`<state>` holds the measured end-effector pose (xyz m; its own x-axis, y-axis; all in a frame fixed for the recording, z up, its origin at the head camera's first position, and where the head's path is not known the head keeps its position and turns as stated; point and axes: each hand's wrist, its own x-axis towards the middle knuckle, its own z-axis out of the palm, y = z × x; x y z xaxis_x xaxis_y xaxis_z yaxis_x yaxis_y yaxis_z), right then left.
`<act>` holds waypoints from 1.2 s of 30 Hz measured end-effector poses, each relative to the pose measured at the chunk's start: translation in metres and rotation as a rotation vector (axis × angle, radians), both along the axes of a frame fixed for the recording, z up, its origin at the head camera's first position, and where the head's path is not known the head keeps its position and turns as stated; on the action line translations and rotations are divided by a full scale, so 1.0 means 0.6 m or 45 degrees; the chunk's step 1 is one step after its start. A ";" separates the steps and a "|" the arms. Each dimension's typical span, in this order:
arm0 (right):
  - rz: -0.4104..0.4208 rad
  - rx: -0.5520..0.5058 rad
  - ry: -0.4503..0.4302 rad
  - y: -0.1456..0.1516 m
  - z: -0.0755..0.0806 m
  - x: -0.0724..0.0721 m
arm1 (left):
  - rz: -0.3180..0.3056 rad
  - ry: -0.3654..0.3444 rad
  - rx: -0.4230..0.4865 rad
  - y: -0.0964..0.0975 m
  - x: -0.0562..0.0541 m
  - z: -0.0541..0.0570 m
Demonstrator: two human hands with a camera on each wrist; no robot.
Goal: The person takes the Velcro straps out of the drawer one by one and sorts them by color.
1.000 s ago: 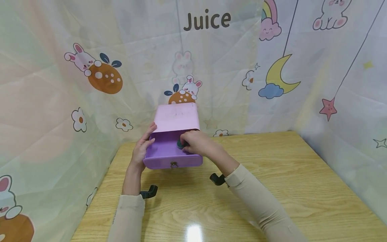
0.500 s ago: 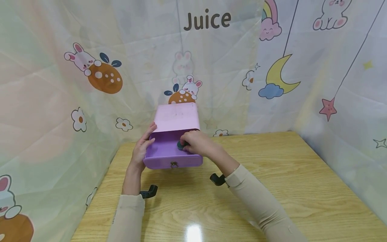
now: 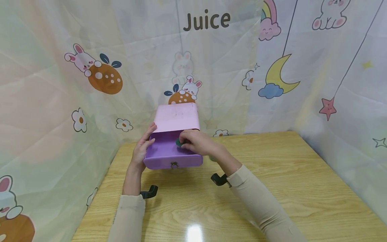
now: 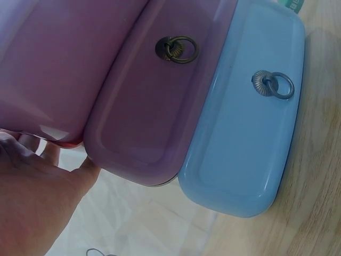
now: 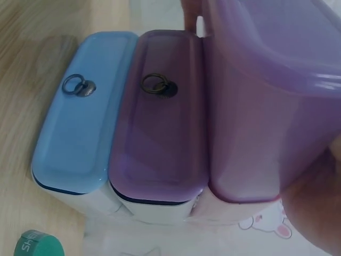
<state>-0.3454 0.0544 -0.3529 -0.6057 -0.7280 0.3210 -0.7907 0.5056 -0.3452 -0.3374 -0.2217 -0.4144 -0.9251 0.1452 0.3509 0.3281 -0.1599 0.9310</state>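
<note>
A purple drawer (image 3: 173, 162) with a ring pull stands pulled out of its pink casing (image 3: 176, 117), on top of a stack. My left hand (image 3: 140, 151) presses against the left side, its fingers along the casing and its thumb at the drawer's rim. Inside the drawer, my right hand (image 3: 196, 141) pinches a small green round thing (image 3: 178, 143) between thumb and fingers. The fingers partly cover it, and the right wrist view does not show it. Under the top drawer are a closed purple drawer (image 5: 160, 122) and a closed blue drawer (image 5: 85, 122).
A green roll with white letters (image 5: 40, 245) lies to the right of the stack on the wooden table (image 3: 257, 198). A printed cloth (image 3: 145, 67) hangs close behind the stack and along both sides. Dark wrist mounts (image 3: 149, 191) stick out inward from both wrists.
My right hand has risen slightly and shifted a little left, with the green round thing in it. Something green now shows beside my right wrist. The left hand and drawer stay put.
</note>
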 end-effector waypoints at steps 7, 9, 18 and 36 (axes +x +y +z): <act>0.078 -0.222 -0.058 0.013 0.001 0.008 | 0.009 0.010 -0.018 -0.001 -0.001 0.000; 0.087 -0.270 -0.062 0.017 -0.001 0.011 | 0.009 0.017 -0.024 -0.002 -0.002 0.000; 0.133 -0.537 -0.105 0.032 -0.025 0.019 | 0.006 0.014 -0.013 -0.001 -0.002 -0.002; 0.017 -0.933 0.113 0.062 -0.075 0.045 | 0.014 0.019 -0.029 -0.002 -0.004 -0.003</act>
<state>-0.3186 0.0913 -0.3982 -0.5474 -0.3149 0.7754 -0.8359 0.1598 -0.5252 -0.3397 -0.2228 -0.4159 -0.9214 0.1429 0.3614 0.3436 -0.1350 0.9294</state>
